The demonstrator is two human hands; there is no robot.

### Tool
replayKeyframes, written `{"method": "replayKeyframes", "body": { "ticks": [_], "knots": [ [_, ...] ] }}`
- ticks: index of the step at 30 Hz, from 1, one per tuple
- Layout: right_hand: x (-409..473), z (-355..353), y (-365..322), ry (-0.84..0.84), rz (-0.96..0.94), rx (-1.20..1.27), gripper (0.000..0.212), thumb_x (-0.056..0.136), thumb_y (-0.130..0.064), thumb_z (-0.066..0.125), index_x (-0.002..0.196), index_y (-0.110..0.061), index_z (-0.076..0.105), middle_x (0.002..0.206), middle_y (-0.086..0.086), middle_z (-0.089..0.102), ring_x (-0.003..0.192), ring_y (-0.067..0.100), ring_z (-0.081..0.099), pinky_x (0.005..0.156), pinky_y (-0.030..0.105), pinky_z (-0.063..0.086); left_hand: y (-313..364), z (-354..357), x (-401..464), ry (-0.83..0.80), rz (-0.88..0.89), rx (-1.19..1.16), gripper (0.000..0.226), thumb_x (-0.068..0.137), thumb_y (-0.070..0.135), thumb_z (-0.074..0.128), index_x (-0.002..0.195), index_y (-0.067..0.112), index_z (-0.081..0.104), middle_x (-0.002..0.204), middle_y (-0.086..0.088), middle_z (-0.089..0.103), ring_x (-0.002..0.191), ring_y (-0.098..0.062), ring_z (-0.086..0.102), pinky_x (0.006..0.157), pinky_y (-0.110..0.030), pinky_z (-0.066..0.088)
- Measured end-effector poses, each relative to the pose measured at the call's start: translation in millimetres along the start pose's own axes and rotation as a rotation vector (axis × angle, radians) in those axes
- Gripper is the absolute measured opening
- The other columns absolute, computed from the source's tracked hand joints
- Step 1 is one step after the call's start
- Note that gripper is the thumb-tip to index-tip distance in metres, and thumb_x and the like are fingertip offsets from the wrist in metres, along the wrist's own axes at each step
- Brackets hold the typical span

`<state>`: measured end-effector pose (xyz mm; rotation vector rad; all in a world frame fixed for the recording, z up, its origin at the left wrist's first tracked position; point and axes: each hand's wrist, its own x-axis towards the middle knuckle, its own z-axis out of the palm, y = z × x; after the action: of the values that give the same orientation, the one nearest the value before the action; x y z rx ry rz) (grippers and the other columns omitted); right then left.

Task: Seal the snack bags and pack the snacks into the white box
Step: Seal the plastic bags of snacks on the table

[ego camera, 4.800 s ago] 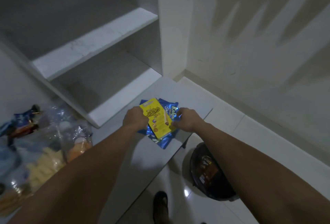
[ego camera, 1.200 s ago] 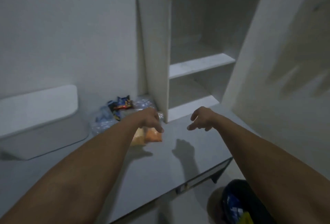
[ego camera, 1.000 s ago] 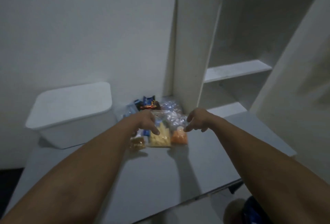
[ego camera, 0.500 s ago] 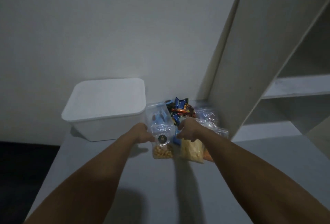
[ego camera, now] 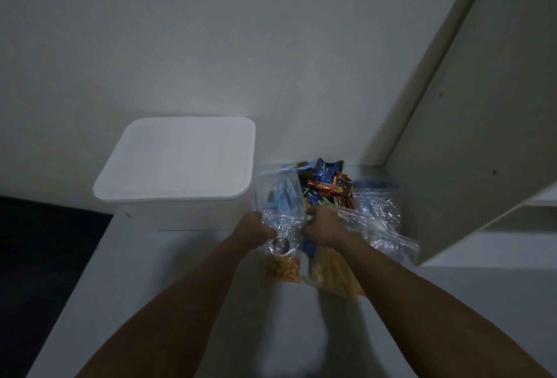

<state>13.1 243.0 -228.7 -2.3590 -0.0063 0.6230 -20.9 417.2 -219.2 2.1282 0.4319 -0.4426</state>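
Both hands gripped one clear bag [ego camera: 283, 227] by its edges, the left hand [ego camera: 254, 227] curled on its left side and the right hand [ego camera: 322, 225] curled on its right. The bag, orange snacks at its bottom, stood on the table [ego camera: 187, 287] between them, just beside the lidded white box [ego camera: 177, 163], amid other snack bags [ego camera: 376, 218].

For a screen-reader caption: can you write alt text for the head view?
Both hands, left hand and right hand, grip a clear zip bag of small orange snacks on a grey table, beside a lidded white box and candy bars.
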Motion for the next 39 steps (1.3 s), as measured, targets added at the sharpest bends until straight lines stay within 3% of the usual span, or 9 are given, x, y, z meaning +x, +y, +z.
{"method": "replayKeyframes", "body": {
  "ticks": [9,15,18,20,23,27,29,35,39],
  "knots": [
    [-10.8,8.8,0.7,0.006,0.058,0.062,0.033,0.084,-0.009,0.068,0.114,0.001,0.058,0.108,0.016,0.065,0.1,0.027,0.063,0.09,0.038,0.053,-13.9,2.9,0.9,0.003,-0.061,-0.168,0.022,0.071,-0.004,0.071,0.062,0.008,0.056,0.056,0.0,0.051,0.052,-0.01,0.043,0.043,-0.017,0.035],
    [-29.1,9.8,-2.8,0.112,0.023,0.094,0.008,0.085,-0.006,0.065,0.088,-0.013,0.064,0.096,0.01,0.068,0.092,0.023,0.065,0.086,0.042,0.055,-19.7,3.2,-14.1,0.031,-0.038,-0.349,0.017,0.059,0.01,0.065,0.076,0.014,0.068,0.076,-0.006,0.068,0.076,-0.025,0.065,0.075,-0.035,0.053],
    [-46.4,12.8,-5.4,0.173,-0.043,0.054,0.007,0.09,-0.009,0.06,0.092,-0.01,0.066,0.088,0.007,0.069,0.074,0.011,0.063,0.066,0.023,0.052,-25.3,-0.6,-29.4,0.029,0.012,-0.412,0.027,0.056,0.01,0.061,0.078,0.02,0.072,0.082,0.0,0.075,0.084,-0.023,0.07,0.082,-0.039,0.055],
    [-58.1,18.0,-7.8,0.202,-0.087,0.027,0.012,0.093,-0.012,0.057,0.095,-0.009,0.068,0.085,0.005,0.072,0.067,0.007,0.064,0.057,0.014,0.046,-27.3,-1.6,-43.3,0.015,0.04,-0.478,0.03,0.058,0.005,0.06,0.074,0.027,0.071,0.077,0.014,0.073,0.082,-0.012,0.07,0.079,-0.027,0.056],
    [-71.2,28.4,-9.8,0.239,-0.121,0.044,0.01,0.092,-0.016,0.06,0.089,-0.014,0.069,0.079,0.004,0.073,0.067,0.011,0.069,0.066,0.026,0.057,-28.5,-2.1,-59.9,0.055,0.048,-0.486,0.038,0.069,-0.006,0.061,0.073,0.032,0.066,0.071,0.018,0.069,0.067,0.004,0.066,0.064,-0.013,0.052],
    [-77.6,35.4,-10.1,0.265,-0.128,0.055,0.015,0.086,-0.029,0.067,0.072,-0.027,0.063,0.072,-0.002,0.072,0.068,0.012,0.069,0.076,0.04,0.058,-33.0,-3.7,-65.5,0.184,0.01,-0.529,0.011,0.075,0.018,0.073,0.084,0.017,0.067,0.091,0.001,0.068,0.089,-0.017,0.063,0.082,-0.028,0.051],
    [-81.9,35.7,-13.4,0.251,-0.122,0.074,0.019,0.085,-0.037,0.067,0.069,-0.027,0.065,0.067,-0.001,0.072,0.064,0.011,0.069,0.075,0.039,0.058,-36.5,-3.6,-66.9,0.205,-0.001,-0.548,0.049,0.066,0.041,0.076,0.101,0.008,0.072,0.102,-0.003,0.072,0.094,-0.019,0.067,0.092,-0.037,0.053],
    [-94.4,34.2,-20.4,0.258,-0.105,0.027,0.019,0.087,-0.028,0.066,0.074,-0.015,0.073,0.07,0.002,0.073,0.065,0.013,0.068,0.075,0.037,0.058,-41.5,-6.5,-73.5,0.256,-0.004,-0.448,0.01,0.075,0.019,0.076,0.079,0.011,0.072,0.076,0.001,0.069,0.073,-0.014,0.064,0.063,-0.022,0.047],
    [-94.7,35.0,-27.2,0.264,-0.134,-0.129,0.011,0.081,-0.023,0.07,0.084,-0.016,0.076,0.084,-0.003,0.075,0.074,0.007,0.067,0.078,0.034,0.058,-38.7,-4.9,-77.5,0.269,-0.009,-0.408,0.01,0.074,0.008,0.068,0.082,0.011,0.074,0.082,-0.004,0.071,0.079,-0.019,0.065,0.069,-0.023,0.046]
  ]
}}
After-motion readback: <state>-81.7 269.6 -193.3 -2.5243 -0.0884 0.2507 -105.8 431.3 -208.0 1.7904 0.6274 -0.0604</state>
